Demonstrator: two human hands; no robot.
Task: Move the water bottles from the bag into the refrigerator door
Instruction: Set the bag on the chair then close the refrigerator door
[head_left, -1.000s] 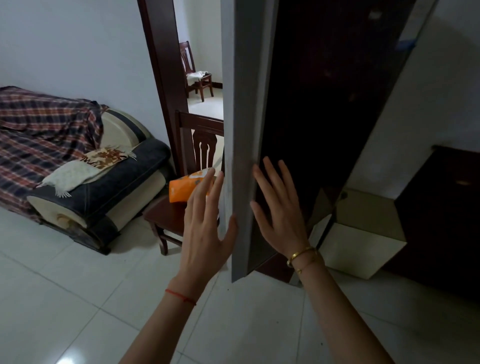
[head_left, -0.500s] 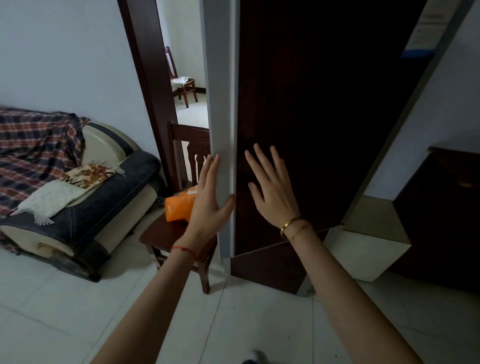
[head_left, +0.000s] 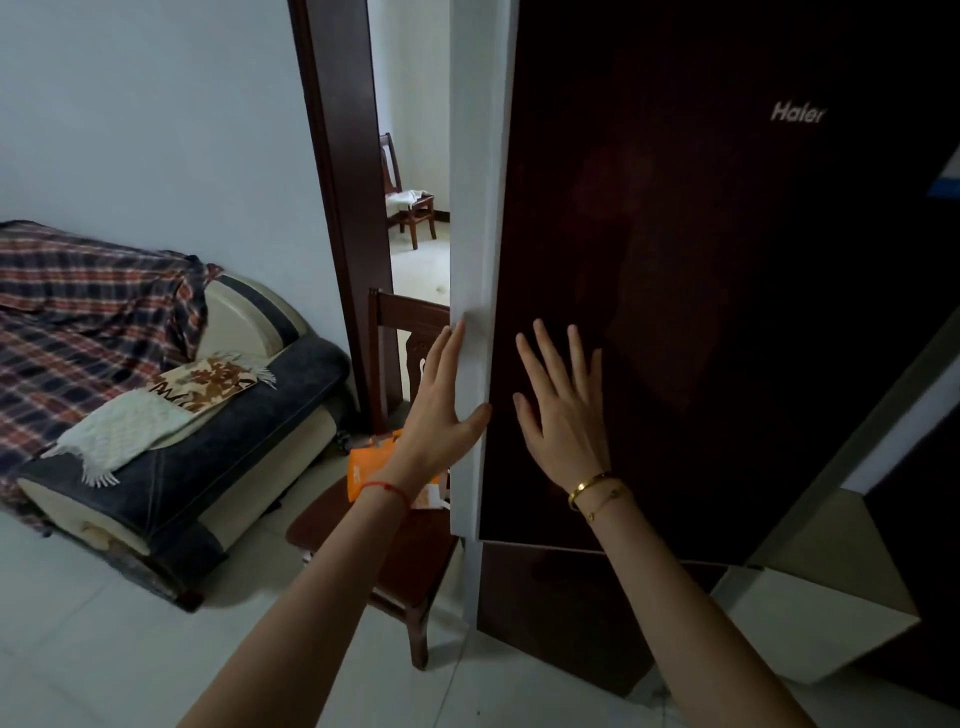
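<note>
The refrigerator door (head_left: 701, 270) is dark maroon and glossy, with a pale grey side edge (head_left: 470, 208); its inside is hidden. My left hand (head_left: 441, 410) lies flat against that grey edge, fingers spread, holding nothing. My right hand (head_left: 563, 410) is spread flat on the dark front of the door, also holding nothing. An orange bag (head_left: 369, 465) lies on a wooden chair (head_left: 410, 566) just left of the fridge, partly hidden behind my left wrist. No water bottles are visible.
A sofa (head_left: 171, 441) with a plaid cover and a white cloth stands at left. A doorway (head_left: 415, 156) behind the fridge shows another chair. A pale box (head_left: 826, 618) sits on the tiled floor at lower right, beside a dark cabinet (head_left: 924, 597).
The door's dark front now faces me more squarely and fills more of the view. Both hands stay spread on it, the left on the grey edge, the right on the front.
</note>
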